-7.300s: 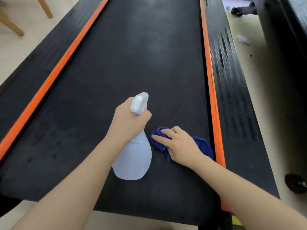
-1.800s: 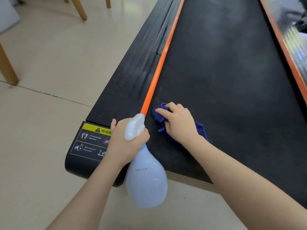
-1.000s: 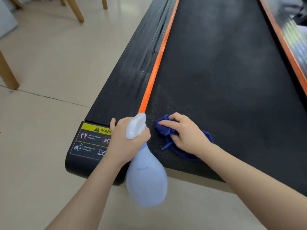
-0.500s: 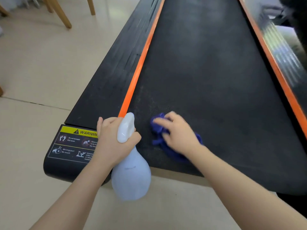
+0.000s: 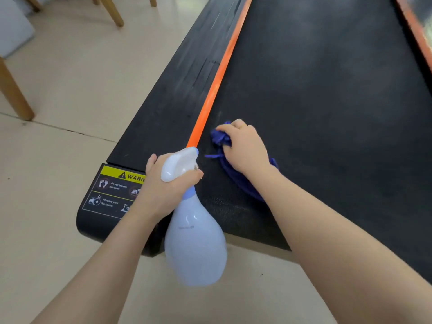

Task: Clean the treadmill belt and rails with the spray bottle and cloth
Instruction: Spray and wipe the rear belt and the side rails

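A: Treadmill belt [image 5: 327, 101], near left corner: wiping is judged to be the step in hand. Closest in, the spray bottle [image 5: 195, 242] is held by its neck in the left hand [image 5: 163, 183], fingers wrapped round under the white trigger head; its pale blue body hangs over the floor [image 5: 70, 78] past the deck's end.

B: And the cloth?

A: Blue cloth [image 5: 233, 174], bunched, pressed flat to the belt under the right hand [image 5: 245, 148], fingers curled over its front edge. It is seen just beside the orange strip [image 5: 217, 83].

B: Belt condition noted?

A: Black, matte, fine-textured; faint pale smears further up. The left rail [image 5: 177, 90] is dull with greyish streaks. A yellow warning label [image 5: 112, 190] is seen on the end cap.

B: Next move?

A: Judged: the cloth is to be carried across the strip onto the left rail, with spray laid ahead of it. Further off, 1 second orange strip [image 5: 418, 33] at the right edge; wooden legs [image 5: 14, 94] on the floor.
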A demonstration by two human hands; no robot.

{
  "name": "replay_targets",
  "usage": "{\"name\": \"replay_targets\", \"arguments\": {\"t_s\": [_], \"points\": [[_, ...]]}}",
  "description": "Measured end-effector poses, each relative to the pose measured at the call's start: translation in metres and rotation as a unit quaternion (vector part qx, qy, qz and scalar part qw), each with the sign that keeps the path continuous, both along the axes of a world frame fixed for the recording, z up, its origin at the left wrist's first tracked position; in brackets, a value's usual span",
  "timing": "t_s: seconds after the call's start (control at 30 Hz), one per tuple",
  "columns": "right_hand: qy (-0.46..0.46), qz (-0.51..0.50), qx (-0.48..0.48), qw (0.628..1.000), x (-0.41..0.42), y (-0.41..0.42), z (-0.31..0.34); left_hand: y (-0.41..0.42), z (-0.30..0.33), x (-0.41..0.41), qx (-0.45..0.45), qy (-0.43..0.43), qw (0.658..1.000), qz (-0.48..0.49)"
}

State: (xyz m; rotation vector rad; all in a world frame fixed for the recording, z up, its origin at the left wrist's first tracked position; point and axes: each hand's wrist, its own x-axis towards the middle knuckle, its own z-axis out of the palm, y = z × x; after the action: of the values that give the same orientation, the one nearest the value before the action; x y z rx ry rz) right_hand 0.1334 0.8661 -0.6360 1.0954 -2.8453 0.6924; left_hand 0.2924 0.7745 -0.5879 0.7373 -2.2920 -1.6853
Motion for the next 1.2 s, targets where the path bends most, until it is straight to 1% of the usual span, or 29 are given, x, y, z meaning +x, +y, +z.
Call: {"name": "replay_targets", "arguments": {"t_s": [0.07,0.13,0.17,0.27,0.3,0.33,0.37,0.43,0.47,0.5,0.57,0.63,0.7,0.77,0.8,0.87,0.93,1.0,1.13,1.17,1.2], "points": [[-0.025,-0.069,0.012,0.997,-0.016,-0.016,0.003,0.000,0.003,-0.002,0.028,-0.020,0.999,0.001],[-0.033,-0.072,0.028,0.996,-0.010,-0.018,0.008,0.000,0.006,-0.002,0.031,-0.023,0.999,0.011],[-0.028,-0.044,0.038,0.998,0.000,-0.013,0.009,0.001,0.007,0.000,0.016,-0.022,1.000,0.010],[0.000,0.094,0.050,0.994,0.030,0.004,0.004,-0.001,0.002,0.001,-0.072,-0.019,0.997,-0.015],[0.000,0.105,0.042,0.994,0.026,0.004,0.002,-0.003,-0.001,0.000,-0.094,-0.019,0.995,-0.018],[0.005,0.086,0.034,0.996,0.015,0.000,0.002,-0.005,-0.006,-0.001,-0.109,-0.022,0.993,-0.026],[0.013,0.047,0.036,0.998,0.001,-0.009,0.000,-0.007,-0.010,-0.002,-0.125,-0.024,0.991,-0.030],[0.020,-0.061,0.039,0.997,-0.028,-0.030,0.000,-0.008,-0.016,-0.001,-0.164,-0.019,0.986,-0.035],[0.020,-0.097,0.043,0.994,-0.034,-0.038,0.001,-0.008,-0.016,-0.001,-0.167,-0.007,0.985,-0.036],[0.025,-0.107,0.049,0.993,-0.034,-0.043,-0.001,-0.008,-0.017,-0.001,-0.161,0.003,0.986,-0.035],[0.017,-0.072,0.044,0.996,-0.015,-0.040,-0.001,-0.007,-0.017,0.000,-0.157,0.013,0.987,-0.031],[0.024,0.016,0.005,1.000,0.014,-0.023,-0.002,-0.006,-0.017,-0.001,-0.174,0.021,0.984,-0.026],[0.014,0.079,-0.008,0.997,0.022,-0.011,-0.004,-0.007,-0.014,-0.001,-0.174,0.028,0.984,-0.034],[-0.007,0.095,-0.005,0.995,0.008,-0.012,-0.001,-0.008,-0.009,0.000,-0.148,0.038,0.987,-0.049],[0.000,0.089,-0.001,0.996,0.004,-0.015,-0.001,-0.009,-0.006,0.001,-0.124,0.043,0.990,-0.055],[0.039,0.053,0.001,0.998,0.005,-0.021,-0.004,-0.009,-0.003,0.004,-0.070,0.053,0.995,-0.051],[0.047,0.006,-0.010,0.999,0.020,-0.021,-0.006,-0.008,-0.001,0.006,-0.036,0.060,0.997,-0.039],[0.010,0.043,-0.018,0.999,0.046,-0.009,-0.004,-0.009,-0.002,0.006,-0.036,0.065,0.997,-0.036],[-0.078,0.177,0.002,0.981,0.076,0.038,0.008,-0.011,-0.005,0.004,-0.038,0.053,0.996,-0.055],[-0.081,0.192,0.016,0.978,0.071,0.046,0.009,-0.010,-0.006,0.004,-0.042,0.046,0.997,-0.049],[-0.070,0.180,0.022,0.981,0.061,0.051,0.008,-0.009,-0.006,0.003,-0.045,0.036,0.998,-0.041]]}}
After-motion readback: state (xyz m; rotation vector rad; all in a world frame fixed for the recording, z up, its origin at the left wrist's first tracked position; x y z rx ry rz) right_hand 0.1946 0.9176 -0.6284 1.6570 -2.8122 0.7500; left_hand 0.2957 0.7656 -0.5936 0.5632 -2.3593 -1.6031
